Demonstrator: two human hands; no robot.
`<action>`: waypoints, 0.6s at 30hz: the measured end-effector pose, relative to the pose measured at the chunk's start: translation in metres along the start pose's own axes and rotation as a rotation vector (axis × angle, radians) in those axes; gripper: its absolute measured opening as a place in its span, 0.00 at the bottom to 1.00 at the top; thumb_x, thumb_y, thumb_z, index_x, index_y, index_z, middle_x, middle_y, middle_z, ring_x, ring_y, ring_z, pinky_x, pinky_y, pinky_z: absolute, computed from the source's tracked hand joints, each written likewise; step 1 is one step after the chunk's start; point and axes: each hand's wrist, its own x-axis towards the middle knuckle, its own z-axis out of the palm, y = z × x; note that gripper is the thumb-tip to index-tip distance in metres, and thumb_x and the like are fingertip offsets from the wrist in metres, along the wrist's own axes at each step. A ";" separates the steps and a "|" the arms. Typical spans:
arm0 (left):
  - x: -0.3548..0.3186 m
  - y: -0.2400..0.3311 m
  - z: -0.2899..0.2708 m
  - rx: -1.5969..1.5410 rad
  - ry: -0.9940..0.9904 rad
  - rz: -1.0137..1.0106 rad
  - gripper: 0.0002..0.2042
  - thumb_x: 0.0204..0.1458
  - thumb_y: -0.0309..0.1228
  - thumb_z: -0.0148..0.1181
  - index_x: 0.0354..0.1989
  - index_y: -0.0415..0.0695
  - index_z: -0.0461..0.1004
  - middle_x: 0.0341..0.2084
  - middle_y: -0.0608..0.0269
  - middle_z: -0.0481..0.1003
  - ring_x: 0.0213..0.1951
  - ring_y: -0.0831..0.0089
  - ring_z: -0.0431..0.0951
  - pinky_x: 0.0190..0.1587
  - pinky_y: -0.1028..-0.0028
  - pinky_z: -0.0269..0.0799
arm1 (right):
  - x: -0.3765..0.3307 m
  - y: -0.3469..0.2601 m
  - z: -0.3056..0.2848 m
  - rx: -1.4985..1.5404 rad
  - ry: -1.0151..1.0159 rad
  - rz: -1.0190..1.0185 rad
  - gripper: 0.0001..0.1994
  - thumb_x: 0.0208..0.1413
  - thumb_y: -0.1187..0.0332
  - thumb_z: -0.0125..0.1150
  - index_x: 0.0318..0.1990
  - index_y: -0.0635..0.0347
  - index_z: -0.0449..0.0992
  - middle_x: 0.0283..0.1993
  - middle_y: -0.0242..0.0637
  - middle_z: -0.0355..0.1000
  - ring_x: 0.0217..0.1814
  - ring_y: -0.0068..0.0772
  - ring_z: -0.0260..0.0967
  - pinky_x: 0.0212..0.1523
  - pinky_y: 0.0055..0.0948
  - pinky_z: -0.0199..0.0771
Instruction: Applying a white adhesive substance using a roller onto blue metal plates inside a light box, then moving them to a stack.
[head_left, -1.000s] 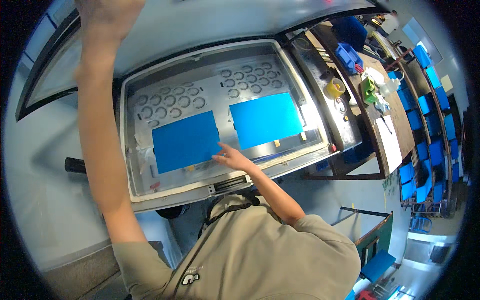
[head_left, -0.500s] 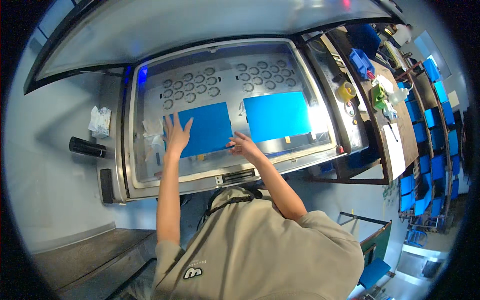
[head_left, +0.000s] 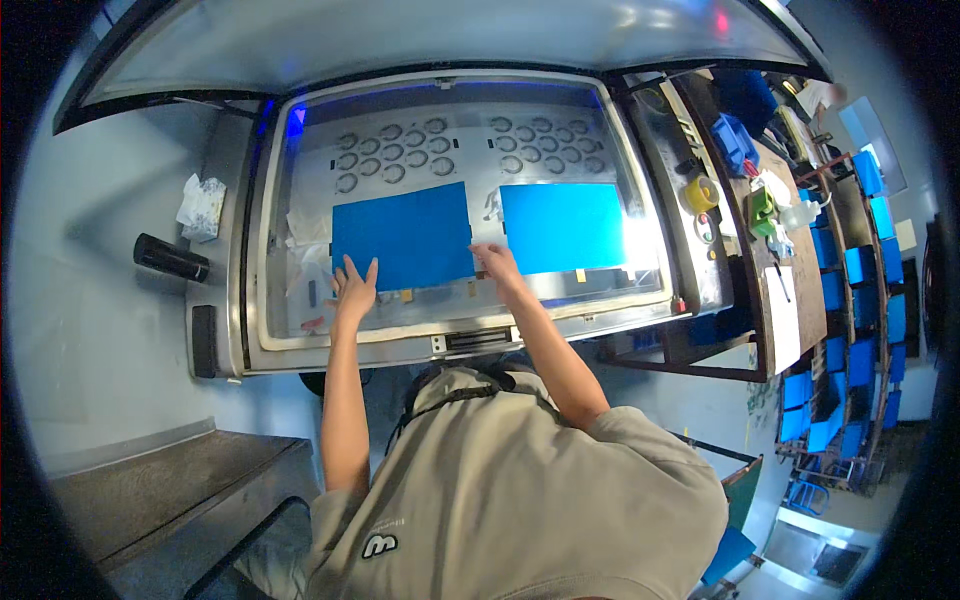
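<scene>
Two blue rectangular sheets lie side by side on a clear-topped metal bed with a pale rim. My left hand (head_left: 353, 292) is at the near left corner of the left blue sheet (head_left: 400, 235), its fingers spread and fingertips on the sheet. At that sheet's right edge, my right hand (head_left: 498, 266) has its fingers drawn together on the edge, in the gap between the sheets. Its thumb is partly hidden. The right blue sheet (head_left: 563, 228) lies just beyond my right hand, untouched as far as I can see.
Behind the sheets, rows of ring-shaped marks (head_left: 393, 152) show on the bed (head_left: 465, 100). A raised lid (head_left: 450, 40) hangs over the far side. A tissue box (head_left: 203, 210) and a black cylinder (head_left: 170, 257) are at the left. A yellow tape roll (head_left: 701, 194) is at the right, beside a cluttered wooden table (head_left: 808, 290).
My left hand has drawn back from the sheet's upper left area to its near left corner. My right hand has closed in on the sheet's right edge. The whole view has shifted slightly.
</scene>
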 end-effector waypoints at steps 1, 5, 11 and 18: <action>0.001 0.001 -0.002 0.011 -0.002 0.006 0.46 0.57 0.68 0.37 0.74 0.48 0.36 0.72 0.42 0.40 0.73 0.45 0.36 0.65 0.31 0.31 | 0.002 -0.006 0.002 0.004 0.000 0.001 0.15 0.55 0.57 0.65 0.43 0.56 0.76 0.31 0.24 0.64 0.29 0.21 0.62 0.31 0.26 0.62; 0.017 -0.025 -0.002 -0.024 0.002 0.024 0.46 0.57 0.67 0.37 0.74 0.47 0.36 0.72 0.41 0.42 0.73 0.44 0.38 0.64 0.29 0.31 | 0.001 -0.045 0.029 -0.136 -0.115 0.000 0.19 0.56 0.55 0.65 0.49 0.57 0.73 0.36 0.29 0.69 0.36 0.23 0.66 0.35 0.26 0.66; 0.002 0.012 -0.024 0.118 -0.012 0.093 0.46 0.57 0.66 0.41 0.73 0.41 0.42 0.68 0.38 0.52 0.70 0.39 0.48 0.67 0.41 0.45 | 0.007 -0.051 0.018 -0.035 -0.225 -0.218 0.27 0.59 0.66 0.62 0.64 0.61 0.62 0.51 0.42 0.73 0.48 0.32 0.73 0.45 0.30 0.75; -0.001 0.009 -0.059 -0.726 -0.171 -0.055 0.42 0.55 0.57 0.58 0.67 0.37 0.55 0.54 0.46 0.72 0.57 0.57 0.71 0.58 0.48 0.63 | 0.020 -0.018 -0.029 0.377 -0.345 -0.260 0.27 0.61 0.72 0.60 0.65 0.63 0.60 0.58 0.44 0.69 0.56 0.33 0.70 0.52 0.31 0.75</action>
